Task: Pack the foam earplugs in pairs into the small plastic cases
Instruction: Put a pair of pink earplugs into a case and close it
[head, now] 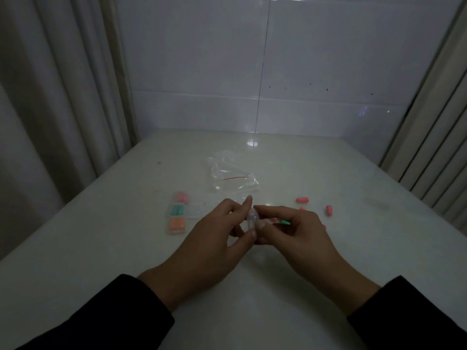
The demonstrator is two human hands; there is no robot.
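You pinch the small clear plastic case (252, 218) at frame centre between left hand (214, 238) and right hand (295, 231), apparently to work its lid. Loose pink foam earplugs (302, 199) wait right on the tabletop (252, 286).

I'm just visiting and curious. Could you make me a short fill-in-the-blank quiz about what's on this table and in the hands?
1. Both hands, left hand and right hand, hold a small clear ____ between them.
2. The filled case nearest the person holds ____ earplugs.
3. The clear plastic bag has a thin ____ line across it.
4. The earplug tip peeking past the right hand is ____.

Missing words: case; orange; red; green
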